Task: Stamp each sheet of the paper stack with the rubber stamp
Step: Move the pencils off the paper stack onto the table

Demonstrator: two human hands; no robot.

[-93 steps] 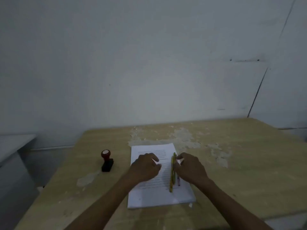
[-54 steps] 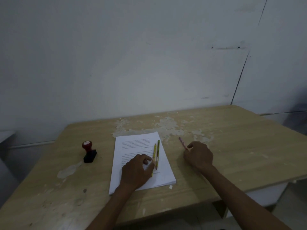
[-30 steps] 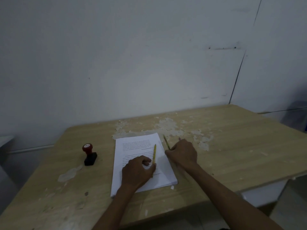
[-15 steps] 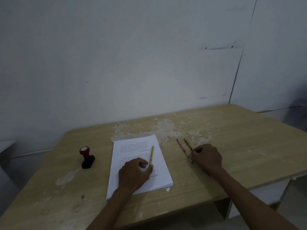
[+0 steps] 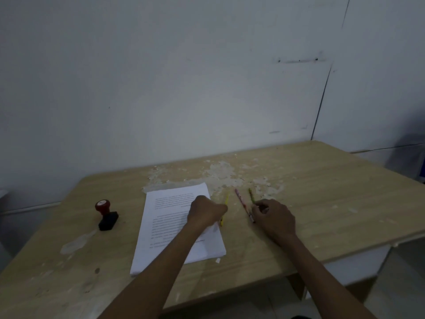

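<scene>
Paper stack [image 5: 170, 226] lies mid-table on the worn wooden table [image 5: 322, 192], printed text on the top sheet, long edge running near to far, slightly skewed. Rubber stamp [image 5: 106, 214], red knob on a black base, stands upright on the table left of the stack, apart from it, untouched. Left hand [image 5: 205, 212] sits over the stack's right edge, fingers curled narrow around the yellow pencil [image 5: 224, 209], which lies along the table just beside that edge. Right hand [image 5: 273, 217] rests on the table right of the stack, fingers curled in at the near ends of a pink pencil [image 5: 241, 201] and a green pencil [image 5: 251, 195]; cannot tell if it is gripping either or only touching. Those two pencils lie side by side, tips pointing far. Flaked veneer patch [image 5: 220, 173] on the far side of the stack.
</scene>
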